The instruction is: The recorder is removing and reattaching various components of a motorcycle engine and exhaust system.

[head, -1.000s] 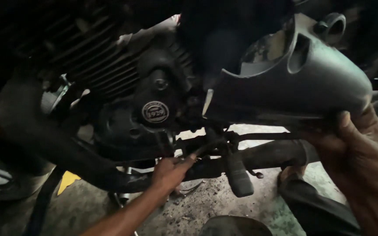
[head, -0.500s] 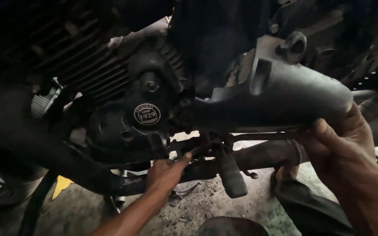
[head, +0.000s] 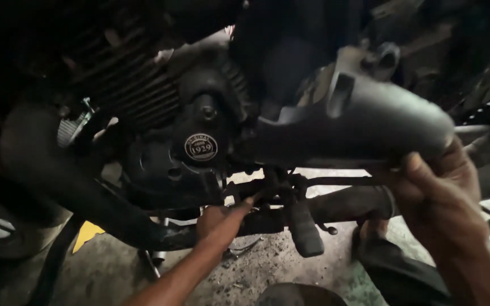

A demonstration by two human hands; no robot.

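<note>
Right now your right hand [head: 446, 209] grips the lower rear edge of the grey plastic side cover [head: 364, 122], fingers curled under it, holding it tilted against the motorcycle's frame just above the footpeg area. Your left hand [head: 219, 224] is not closed on anything; its fingers stretch up to touch the dark linkage [head: 267, 190] beneath the engine, just beside the footpeg [head: 304, 229]. Judging from this, the cover needs steady support from your right hand while your left fingertips feel out the fitting; keep the wrist low so it doesn't block your view.

Beyond your hands, the black engine case [head: 165, 170] with its round badge [head: 201, 147] sits left of the cover, and the exhaust pipe [head: 46, 170] curves below the cooling fins [head: 126, 85]. The cramped, dim space under the engine hampers access, and the floor [head: 114, 266] below is gritty.
</note>
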